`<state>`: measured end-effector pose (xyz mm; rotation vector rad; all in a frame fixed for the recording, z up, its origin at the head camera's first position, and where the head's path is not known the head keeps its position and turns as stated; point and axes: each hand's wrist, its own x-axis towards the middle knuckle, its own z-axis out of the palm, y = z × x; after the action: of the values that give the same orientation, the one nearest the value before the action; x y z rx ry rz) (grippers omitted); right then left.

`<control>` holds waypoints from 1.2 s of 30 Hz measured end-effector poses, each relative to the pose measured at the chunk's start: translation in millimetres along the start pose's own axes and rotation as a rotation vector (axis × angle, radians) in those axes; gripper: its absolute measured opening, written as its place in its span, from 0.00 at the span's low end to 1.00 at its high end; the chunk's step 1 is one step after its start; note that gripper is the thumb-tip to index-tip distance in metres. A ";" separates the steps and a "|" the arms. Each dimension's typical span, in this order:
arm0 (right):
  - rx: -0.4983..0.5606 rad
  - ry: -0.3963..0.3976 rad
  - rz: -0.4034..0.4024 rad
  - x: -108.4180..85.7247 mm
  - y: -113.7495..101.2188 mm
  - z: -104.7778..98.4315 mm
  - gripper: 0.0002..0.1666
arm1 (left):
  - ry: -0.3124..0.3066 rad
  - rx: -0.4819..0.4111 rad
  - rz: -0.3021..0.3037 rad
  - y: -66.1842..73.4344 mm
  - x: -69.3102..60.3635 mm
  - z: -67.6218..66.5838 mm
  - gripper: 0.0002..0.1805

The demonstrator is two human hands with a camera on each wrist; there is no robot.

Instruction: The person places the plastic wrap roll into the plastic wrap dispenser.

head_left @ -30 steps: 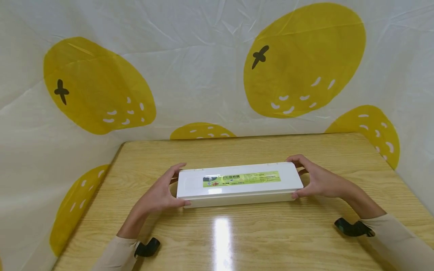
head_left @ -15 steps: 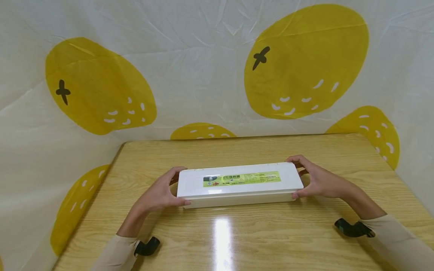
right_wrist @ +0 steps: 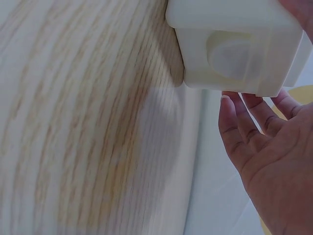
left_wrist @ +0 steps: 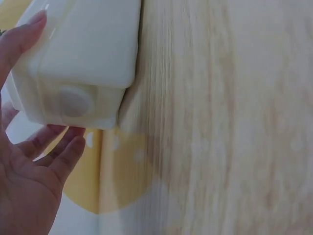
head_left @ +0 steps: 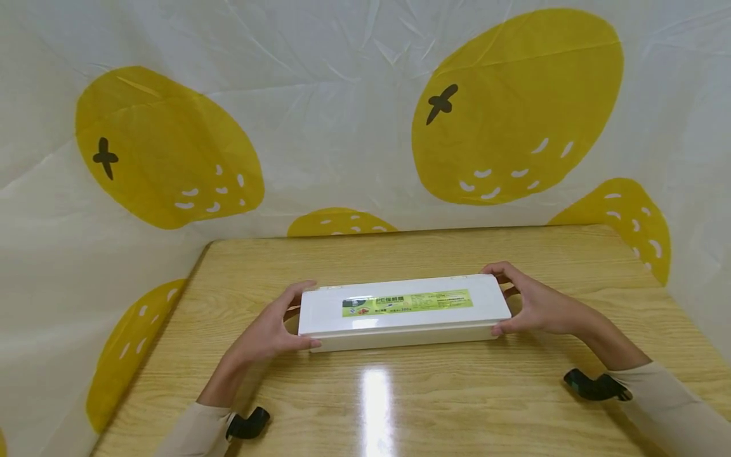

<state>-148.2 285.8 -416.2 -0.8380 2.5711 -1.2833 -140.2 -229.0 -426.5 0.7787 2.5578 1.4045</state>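
A long white plastic cling film box (head_left: 331,317) with a green and yellow label (head_left: 422,303) lies on the wooden table, its right end angled slightly away. My left hand (head_left: 265,327) grips its left end, thumb on the front side and fingers behind the back edge. At the other end, my right hand (head_left: 539,304) holds it the same way. Both wrist views show the end walls of the box (left_wrist: 88,58), each with a round mark, and the fingers reaching along the back. The inside of the box is hidden.
The wooden table (head_left: 457,393) reaches back to a white curtain (head_left: 331,139) printed with large yellow fruit. A black curved piece (head_left: 248,423) sits by the left cuff, and a similar black piece (head_left: 594,385) by the right one.
The lid's left back corner and my left fingers have shifted very slightly. The right hand and the rest of the box keep their places.
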 end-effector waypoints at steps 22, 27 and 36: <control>-0.077 0.019 0.048 -4.3 -2.9 0.6 0.55 | -0.012 -0.048 -0.042 3.9 -2.4 1.5 0.54; -0.139 0.023 0.027 -4.6 -1.8 1.7 0.57 | 0.002 -0.015 -0.033 2.0 -3.9 6.2 0.54; -0.285 0.058 -0.091 8.6 -26.2 13.5 0.48 | 0.064 0.200 0.029 18.7 5.8 11.6 0.50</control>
<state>-139.6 259.3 -403.4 -0.9905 2.8363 -0.9874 -134.1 -209.3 -417.0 0.8150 2.7798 1.2126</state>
